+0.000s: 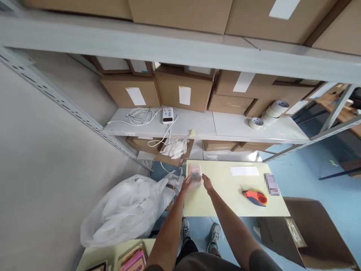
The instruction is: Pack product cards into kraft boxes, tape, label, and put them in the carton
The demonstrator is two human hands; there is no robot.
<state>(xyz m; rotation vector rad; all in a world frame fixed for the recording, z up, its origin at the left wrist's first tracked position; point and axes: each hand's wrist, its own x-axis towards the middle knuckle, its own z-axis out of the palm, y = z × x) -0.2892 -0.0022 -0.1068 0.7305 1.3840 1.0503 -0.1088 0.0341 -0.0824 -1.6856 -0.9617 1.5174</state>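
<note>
1. Nearest, at the lower left, pink items (pixel 135 262) lie on a pale yellow surface (pixel 108 251); the person's shoes (pixel 215 234) stand on the blue floor.
2. A large, translucent white bag (pixel 126 214) bulges to the left, and an open cardboard carton (pixel 324 229) sits to the right.
3. The person's left hand (pixel 186 183) is at the near left edge of a small, pinkish, see-through packet (pixel 195 173). Its fingers meet the packet, but blur makes it impossible to tell whether they are clamped on it.
4. The right hand (pixel 207 182) is at the packet's right edge; whether its fingers are apart, together or gripping cannot be told.
5. The packet is at the left end of the pale yellow table (pixel 220 199). Towards the right are an orange-and-blue tool (pixel 255 197), a white paper strip (pixel 244 171) and a pixelated, phone-like object (pixel 272 184).
6. Beyond, a grey shelf (pixel 197 124) bears a coiled white cable (pixel 141 116), a white device (pixel 167 116), tape rolls (pixel 256 123) and labelled cardboard boxes (pixel 180 96).
</note>
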